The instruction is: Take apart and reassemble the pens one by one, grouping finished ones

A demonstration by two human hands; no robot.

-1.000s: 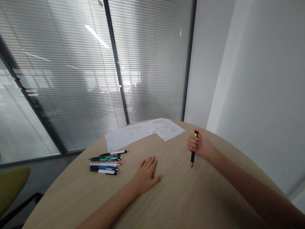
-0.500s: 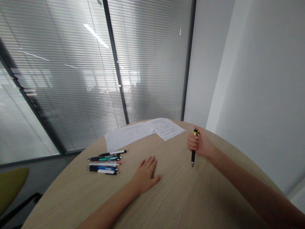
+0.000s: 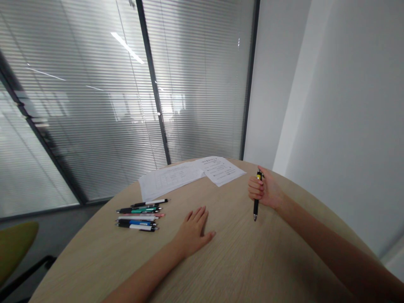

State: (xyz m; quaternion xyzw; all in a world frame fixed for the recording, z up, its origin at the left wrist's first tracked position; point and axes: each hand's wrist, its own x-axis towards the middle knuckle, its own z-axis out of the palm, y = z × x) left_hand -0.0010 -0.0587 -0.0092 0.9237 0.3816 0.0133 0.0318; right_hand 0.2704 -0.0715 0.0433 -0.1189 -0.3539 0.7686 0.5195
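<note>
My right hand (image 3: 264, 190) is wrapped round a black and yellow click pen (image 3: 256, 206), held upright with its tip pointing down and the thumb at its top end. Whether the tip touches the wood I cannot tell. My left hand (image 3: 193, 232) lies flat on the round table (image 3: 233, 261), palm down, fingers stretched and thumb apart, holding nothing. To its left several pens (image 3: 139, 216) lie side by side, with black, white, green, pink and blue barrels. Some of them partly cover one another.
Printed sheets of paper (image 3: 170, 179) lie at the table's far edge, a second sheet (image 3: 222, 170) overlapping them on the right. A glass partition with blinds (image 3: 202, 84) stands behind. A white wall (image 3: 347, 105) rises at the right, and a green chair (image 3: 17, 248) stands at lower left.
</note>
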